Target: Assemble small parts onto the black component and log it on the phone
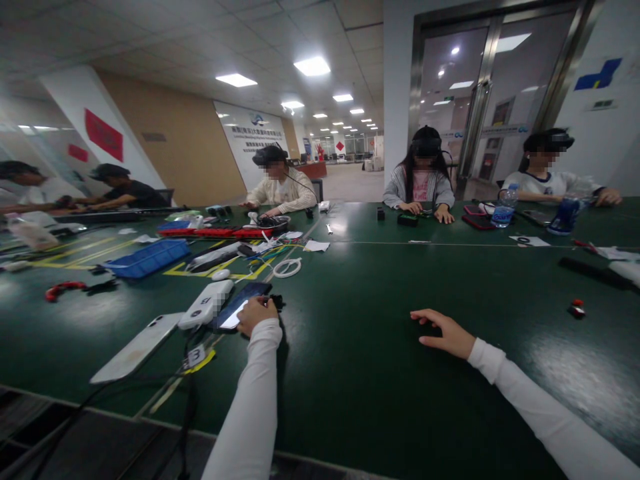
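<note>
My left hand [257,316] is closed at the right edge of a dark phone [235,312] with a lit screen. A small black object [278,302] pokes out past its fingertips; the fingers hide most of it, and its kind cannot be made out. My right hand [446,335] hovers low over the green table [360,380], fingers apart and holding nothing. Left of the phone lie a white power bank-like device [205,303] and a pale phone [137,348]. Dark cables run below them beside a tag [196,356] marked 3.
A blue tray [147,259], a coiled white cable [287,268] and tangled wires lie at left. On the right are a small red-black item [577,309], a black bar [595,273] and water bottles [505,208]. Several people in headgear sit around the table.
</note>
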A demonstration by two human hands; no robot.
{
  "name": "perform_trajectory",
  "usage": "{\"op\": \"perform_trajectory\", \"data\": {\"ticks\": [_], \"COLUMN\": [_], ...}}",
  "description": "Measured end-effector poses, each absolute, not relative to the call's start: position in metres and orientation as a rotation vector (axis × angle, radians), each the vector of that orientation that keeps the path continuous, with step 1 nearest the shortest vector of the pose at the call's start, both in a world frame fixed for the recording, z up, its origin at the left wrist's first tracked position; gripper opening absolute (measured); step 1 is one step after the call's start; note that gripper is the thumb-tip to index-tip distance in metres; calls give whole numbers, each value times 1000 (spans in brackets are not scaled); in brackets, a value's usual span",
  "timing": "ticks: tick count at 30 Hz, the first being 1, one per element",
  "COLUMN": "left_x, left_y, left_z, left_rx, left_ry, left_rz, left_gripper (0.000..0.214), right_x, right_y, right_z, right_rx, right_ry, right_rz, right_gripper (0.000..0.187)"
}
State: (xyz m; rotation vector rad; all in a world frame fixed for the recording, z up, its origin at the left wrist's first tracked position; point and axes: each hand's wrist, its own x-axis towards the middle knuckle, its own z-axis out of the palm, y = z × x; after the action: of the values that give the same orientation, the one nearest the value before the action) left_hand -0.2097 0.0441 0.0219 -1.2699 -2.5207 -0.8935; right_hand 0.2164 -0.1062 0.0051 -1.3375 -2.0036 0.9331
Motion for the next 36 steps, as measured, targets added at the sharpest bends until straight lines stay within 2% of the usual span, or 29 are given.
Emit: {"op": "perform_trajectory", "data": {"ticks": [11,25,32,36], "left_x": [-203,-205,-178,-131], "left_y": [36,42,45,35], "left_z": [29,23,22,17], "left_rx": [-1287,-1307,-1807,-2275], "left_ry": [-2536,-2510,-2439,-2172], "left_rz": [-829,-824,-875,-859], "left_gripper": [26,42,42,44], "right_x": [216,214,214,212], "right_y": [-106,-107,-106,-109], "right_z": [7,9,9,13], "right_rx": [-1341,-1350,-1371,-1356], "right_ry": [-2008,-2008,-2015,-2011], "right_rz": [931,916,912,895], "right_gripper": [50,49,48,47]}}
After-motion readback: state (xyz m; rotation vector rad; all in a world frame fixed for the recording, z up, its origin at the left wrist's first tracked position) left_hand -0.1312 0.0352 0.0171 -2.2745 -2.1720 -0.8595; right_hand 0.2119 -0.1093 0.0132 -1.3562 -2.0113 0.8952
